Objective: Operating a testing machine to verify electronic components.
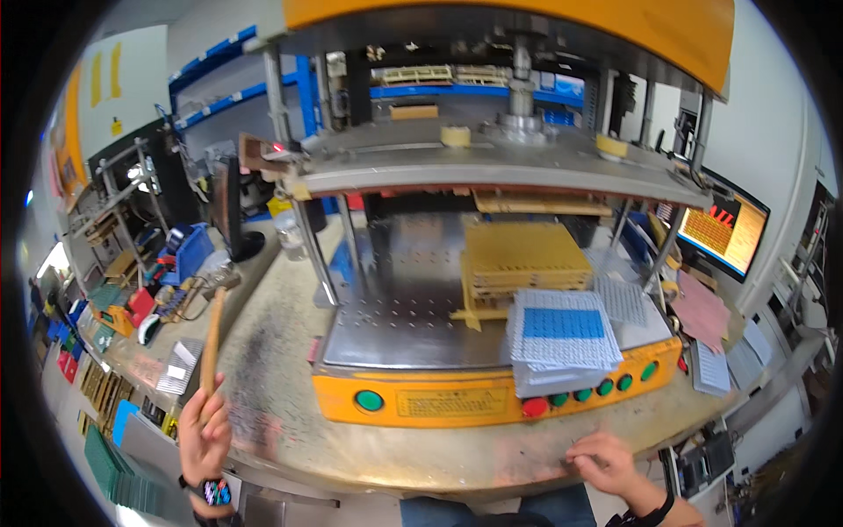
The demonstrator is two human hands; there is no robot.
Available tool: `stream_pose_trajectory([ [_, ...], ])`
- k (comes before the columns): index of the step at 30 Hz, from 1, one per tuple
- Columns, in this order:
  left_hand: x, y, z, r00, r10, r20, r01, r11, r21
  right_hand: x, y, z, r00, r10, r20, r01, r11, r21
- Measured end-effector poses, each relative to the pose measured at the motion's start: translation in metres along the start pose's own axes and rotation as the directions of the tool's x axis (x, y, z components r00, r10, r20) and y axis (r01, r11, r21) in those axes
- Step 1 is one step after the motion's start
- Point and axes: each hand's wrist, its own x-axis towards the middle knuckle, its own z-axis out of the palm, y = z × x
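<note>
My left hand is wrapped round the wooden handle of a hammer, held upright with its head at the top, left of the press. My right hand is near the bench's front edge, below the press's row of buttons. Its fingers are curled together; whatever they may hold is too small to make out. Between the plates of the orange press lies a stack of tan boards. In front of it, a pile of white perforated panels, blue across the top one, overhangs the press's front edge.
Green buttons and a red button line the press front. Metal posts carry its upper plate. A lit monitor and pink sheets are at the right. Tools and a blue bin crowd the left bench.
</note>
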Motion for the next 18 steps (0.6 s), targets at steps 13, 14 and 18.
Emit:
stream_pose_trajectory([
  [13,-0.106,-0.083,0.111,0.911,-0.179,0.371,0.279,0.931,-0.236,0.194,0.015,-0.090,0.892,0.438,-0.114,-0.281,0.733,0.619],
  [14,-0.094,-0.093,0.116,0.903,-0.190,0.385,0.298,0.924,-0.241,0.205,0.025,-0.092,0.881,0.459,-0.118,-0.301,0.733,0.610],
  [18,-0.068,-0.122,0.155,0.867,-0.248,0.432,0.317,0.943,-0.096,0.232,0.052,-0.110,0.850,0.511,-0.126,-0.333,0.707,0.624],
])
